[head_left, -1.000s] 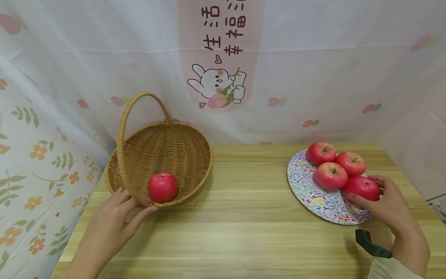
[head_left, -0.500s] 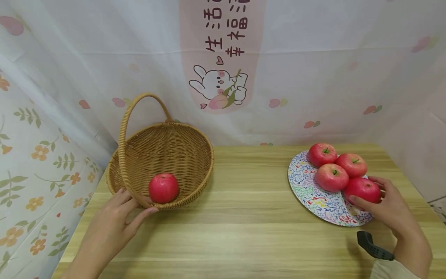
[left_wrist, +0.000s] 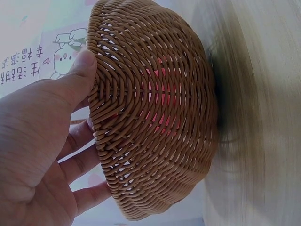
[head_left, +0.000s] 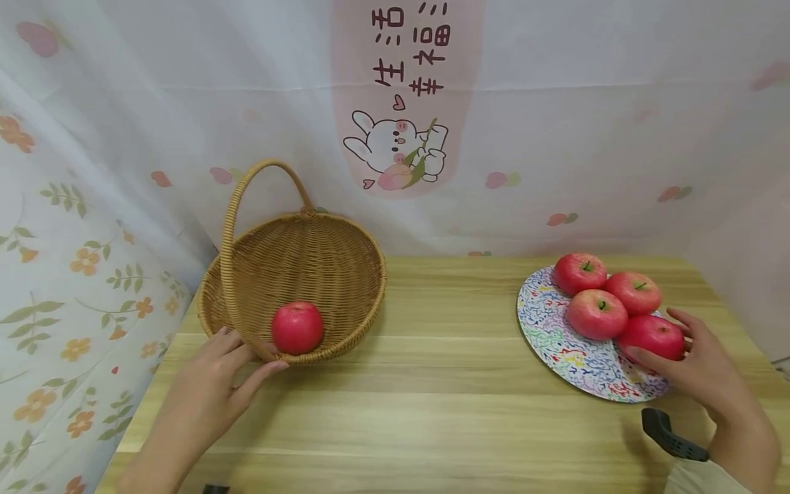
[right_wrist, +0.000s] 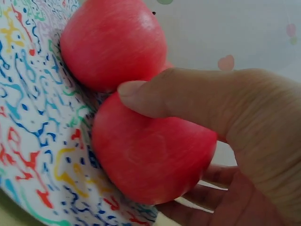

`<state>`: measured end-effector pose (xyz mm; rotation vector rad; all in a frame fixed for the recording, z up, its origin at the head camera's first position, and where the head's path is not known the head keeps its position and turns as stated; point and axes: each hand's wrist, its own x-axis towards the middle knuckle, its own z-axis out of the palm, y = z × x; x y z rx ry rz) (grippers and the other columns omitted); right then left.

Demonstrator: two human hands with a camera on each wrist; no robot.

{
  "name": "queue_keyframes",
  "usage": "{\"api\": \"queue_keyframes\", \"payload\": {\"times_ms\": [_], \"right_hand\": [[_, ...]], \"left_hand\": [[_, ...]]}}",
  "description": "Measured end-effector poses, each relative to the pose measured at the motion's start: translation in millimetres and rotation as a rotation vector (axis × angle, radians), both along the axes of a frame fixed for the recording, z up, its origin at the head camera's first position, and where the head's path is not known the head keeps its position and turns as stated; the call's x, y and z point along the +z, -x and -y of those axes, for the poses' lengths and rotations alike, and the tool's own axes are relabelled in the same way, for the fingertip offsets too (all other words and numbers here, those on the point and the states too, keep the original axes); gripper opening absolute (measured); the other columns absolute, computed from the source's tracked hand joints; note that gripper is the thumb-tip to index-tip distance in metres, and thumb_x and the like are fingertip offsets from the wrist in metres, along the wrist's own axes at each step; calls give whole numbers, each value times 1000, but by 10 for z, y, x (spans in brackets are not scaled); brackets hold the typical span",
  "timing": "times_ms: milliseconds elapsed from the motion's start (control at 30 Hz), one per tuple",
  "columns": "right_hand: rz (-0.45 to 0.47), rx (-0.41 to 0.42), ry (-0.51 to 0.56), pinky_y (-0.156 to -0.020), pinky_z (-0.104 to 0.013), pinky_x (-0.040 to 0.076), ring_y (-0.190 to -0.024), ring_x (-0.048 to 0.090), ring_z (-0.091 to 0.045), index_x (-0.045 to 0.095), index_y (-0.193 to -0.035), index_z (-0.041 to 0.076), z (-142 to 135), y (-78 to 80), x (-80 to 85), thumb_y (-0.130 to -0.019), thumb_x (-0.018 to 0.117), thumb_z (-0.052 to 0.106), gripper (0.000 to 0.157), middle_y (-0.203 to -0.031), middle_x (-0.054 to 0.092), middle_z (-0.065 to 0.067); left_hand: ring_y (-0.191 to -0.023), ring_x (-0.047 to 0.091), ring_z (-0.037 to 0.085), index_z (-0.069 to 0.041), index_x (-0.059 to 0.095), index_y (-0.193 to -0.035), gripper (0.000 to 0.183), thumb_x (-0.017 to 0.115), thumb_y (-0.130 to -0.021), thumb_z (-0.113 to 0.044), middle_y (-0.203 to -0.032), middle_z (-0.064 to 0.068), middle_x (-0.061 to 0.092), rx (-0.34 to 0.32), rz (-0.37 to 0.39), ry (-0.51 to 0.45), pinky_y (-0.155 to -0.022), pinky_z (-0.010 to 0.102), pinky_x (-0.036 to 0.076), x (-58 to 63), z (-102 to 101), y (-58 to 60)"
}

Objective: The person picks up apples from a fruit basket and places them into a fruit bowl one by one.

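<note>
My left hand (head_left: 206, 387) grips the near rim of a wicker basket (head_left: 345, 274), thumb outside and fingers behind the rim, as the left wrist view shows. One red apple (head_left: 297, 328) lies inside; through the weave only a red patch of this apple (left_wrist: 164, 96) is visible. Over on the right, my right hand (head_left: 710, 363) holds a red apple (right_wrist: 150, 146) at the near right of a patterned round plate (head_left: 574, 360). The thumb lies across this apple and the other fingers curl round its far side. It touches or nearly touches another apple (right_wrist: 113, 42).
Three more apples, among them a front one (head_left: 596, 314), sit close together on the plate. The basket's tall handle (head_left: 228, 267) arches up at the left. A printed curtain (head_left: 524, 123) hangs behind the wooden table (head_left: 432, 412), and a floral cloth (head_left: 68, 329) borders its left side.
The head view has shifted slightly, so everything appears a little farther right. Both hands keep their places on the basket rim and on the apple.
</note>
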<state>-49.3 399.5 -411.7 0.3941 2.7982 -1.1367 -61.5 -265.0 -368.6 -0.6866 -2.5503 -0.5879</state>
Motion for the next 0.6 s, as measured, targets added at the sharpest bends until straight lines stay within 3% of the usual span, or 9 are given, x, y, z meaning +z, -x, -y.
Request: {"api": "queue_keyframes", "payload": {"times_ms": [33, 67, 133, 200, 267, 367, 500, 600], "right_hand": [[10, 4, -5, -63, -10, 42, -129, 29, -70, -2, -162, -11, -5, 8, 17, -100, 73, 34, 107, -155, 17, -50], [18, 3, -15, -68, -17, 51, -131, 27, -71, -2, -162, -10, -8, 9, 33, -100, 73, 36, 108, -156, 15, -50], [27, -8, -34, -79, -42, 63, -134, 24, -73, -3, -162, -10, -7, 6, 64, -100, 73, 39, 110, -158, 10, -50], [18, -30, -50, -89, -70, 54, -136, 21, -75, -2, -163, -9, -1, 7, 87, -100, 73, 41, 110, -160, 6, -50], [-3, -58, -57, -94, -85, 36, -138, 17, -76, -1, -163, -9, 4, 11, 118, -100, 71, 41, 108, -161, 4, -50], [-50, -100, -83, -102, -84, 31, -139, 21, -74, 3, -164, -6, 27, 18, 158, -101, 70, 42, 104, -162, 8, -48], [-104, -157, -139, -115, -75, 26, -140, 27, -70, 11, -166, -2, 87, 5, 209, -101, 69, 45, 99, -163, 16, -44], [-145, -189, -169, -123, -63, 26, -141, 30, -67, 17, -166, -1, 139, 3, 241, -101, 69, 43, 94, -164, 21, -41]], "left_hand": [[-94, 66, 15, -23, 76, -96, 19, 89, -83, -27, -99, -11, 69, 0, -4, 2, -106, 39, 47, 1, 3, 2], [-94, 65, 15, -23, 76, -96, 19, 90, -83, -27, -99, -11, 69, -2, -6, 3, -104, 37, 47, 2, 4, 6], [-93, 65, 15, -22, 76, -96, 21, 90, -82, -25, -99, -10, 69, -2, -5, 6, -103, 36, 47, 4, 4, 10], [-94, 66, 16, -22, 76, -96, 21, 91, -81, -24, -99, -10, 69, 1, 0, 12, -106, 41, 48, 9, 2, 12], [-96, 67, 17, -22, 76, -96, 22, 91, -80, -23, -100, -9, 69, 3, 10, 11, -109, 50, 47, 14, -1, 14], [-96, 67, 17, -21, 76, -96, 21, 91, -81, -23, -99, -9, 69, 8, 11, 14, -109, 55, 47, 18, -1, 15], [-86, 60, 12, -22, 76, -92, 17, 90, -83, -27, -94, -11, 67, 12, -13, 30, -90, 30, 51, 10, 6, 7], [-81, 53, 9, -23, 75, -89, 17, 90, -82, -27, -90, -12, 65, 13, -24, 38, -74, 20, 40, 6, 8, 1]]}}
